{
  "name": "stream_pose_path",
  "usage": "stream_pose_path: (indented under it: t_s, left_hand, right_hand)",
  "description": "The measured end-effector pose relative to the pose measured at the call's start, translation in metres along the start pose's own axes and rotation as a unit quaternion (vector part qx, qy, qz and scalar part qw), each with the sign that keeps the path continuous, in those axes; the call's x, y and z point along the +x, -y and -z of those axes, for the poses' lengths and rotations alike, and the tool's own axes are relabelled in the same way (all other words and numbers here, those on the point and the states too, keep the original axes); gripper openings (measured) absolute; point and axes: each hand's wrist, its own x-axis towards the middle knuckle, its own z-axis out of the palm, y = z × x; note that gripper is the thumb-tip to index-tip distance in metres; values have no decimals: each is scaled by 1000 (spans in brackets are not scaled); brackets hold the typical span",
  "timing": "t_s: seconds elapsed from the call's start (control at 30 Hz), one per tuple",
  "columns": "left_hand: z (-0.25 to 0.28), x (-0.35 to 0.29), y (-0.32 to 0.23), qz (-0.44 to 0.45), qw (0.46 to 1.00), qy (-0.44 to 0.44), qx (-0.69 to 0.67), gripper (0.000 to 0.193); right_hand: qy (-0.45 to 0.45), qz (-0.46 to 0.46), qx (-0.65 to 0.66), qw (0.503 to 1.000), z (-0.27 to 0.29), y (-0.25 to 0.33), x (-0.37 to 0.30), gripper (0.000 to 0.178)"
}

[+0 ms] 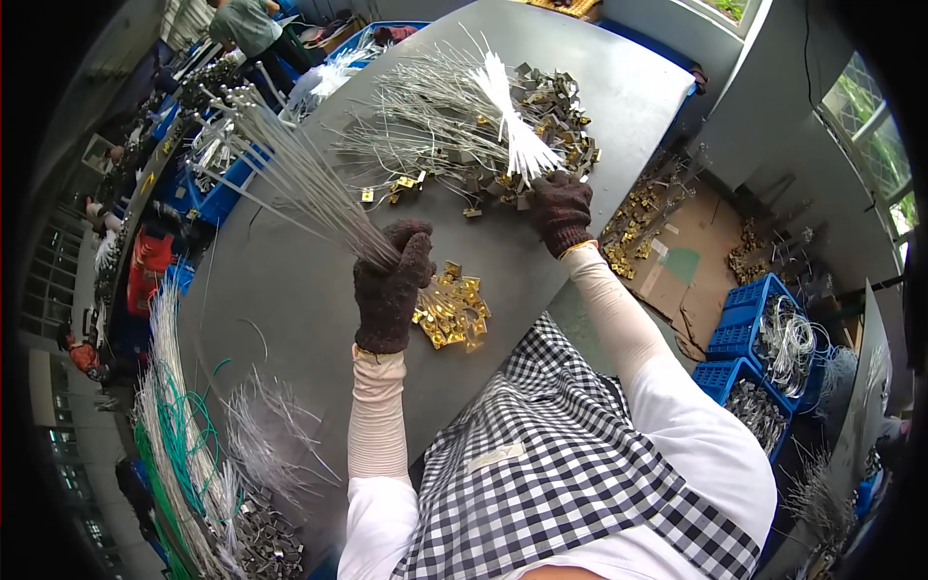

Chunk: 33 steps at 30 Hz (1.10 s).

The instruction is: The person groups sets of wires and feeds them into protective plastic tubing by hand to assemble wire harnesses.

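Observation:
In a dark knit glove, my left hand [390, 288] is wrapped round a bundle of thin grey wires [333, 208]. The wires fan out toward the upper left. From the other side of the fist hang flat gold-coloured metal pieces [452, 309] at the bundle's lower end. My gloved right hand [563, 208] reaches to the far right, its fingers closed at the near ends of a bunch of white strips [507, 116]. These strips lie over a large heap of wires [425, 111] with metal end pieces. The right fingertips are partly hidden.
The grey table [290, 309] carries loose wires [271, 430] and long white bundles [179, 416] at the near left. Blue crates [739, 333] of parts stand at the right, beside cardboard [691, 246] with more gold-coloured pieces. Another person [246, 29] is at the upper left.

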Motion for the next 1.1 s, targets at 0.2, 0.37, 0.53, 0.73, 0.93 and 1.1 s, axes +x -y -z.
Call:
stream_pose_path:
  t_s: [0.2, 0.37, 0.53, 0.73, 0.93, 1.1]
  left_hand:
    - [-3, -3, -5, 5, 1000, -12, 3, 21]
    - [1, -1, -9, -12, 997, 5, 80, 24]
    - [11, 0, -10, -33, 983, -3, 180, 44]
    - [7, -4, -31, -48, 939, 60, 336, 53]
    - [4, 0, -33, -134, 924, 49, 354, 24]
    - [22, 2, -10, -192, 866, 12, 462, 20]
  right_hand:
    - [16, 44, 1, 999, 20, 11, -19, 13]
    - [15, 304, 143, 942, 24, 34, -92, 5]
    - [60, 345, 251, 902, 45, 75, -81, 6]
    - [102, 306, 442, 837, 58, 117, -5, 12]
    - [137, 298, 576, 749, 82, 121, 11, 24]
    - [59, 238, 549, 799, 70, 86, 1, 26]
